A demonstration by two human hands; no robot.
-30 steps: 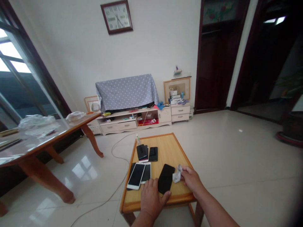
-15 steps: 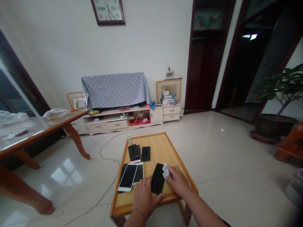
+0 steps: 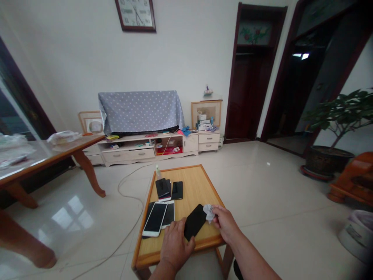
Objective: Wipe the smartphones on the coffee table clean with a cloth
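A black phone (image 3: 194, 221) lies tilted on the small wooden table (image 3: 195, 182). My left hand (image 3: 175, 244) rests on the table with its thumb and fingers closed against the phone's near end. My right hand (image 3: 223, 222) pinches a crumpled white cloth (image 3: 208, 212) at the phone's upper right edge. To the left lie two white-framed phones (image 3: 159, 217) side by side, and farther back a small stack of dark phones (image 3: 168, 189).
A small spray bottle (image 3: 157, 171) stands at the table's far left corner. A cable (image 3: 128, 194) trails over the tiled floor. A large wooden table (image 3: 43, 159) is at left, a potted plant (image 3: 335, 136) at right, a TV cabinet (image 3: 151, 146) behind.
The view has swung rightward. The black phone has turned to a steeper slant under my hands, and my right hand with the cloth stays at its upper edge.
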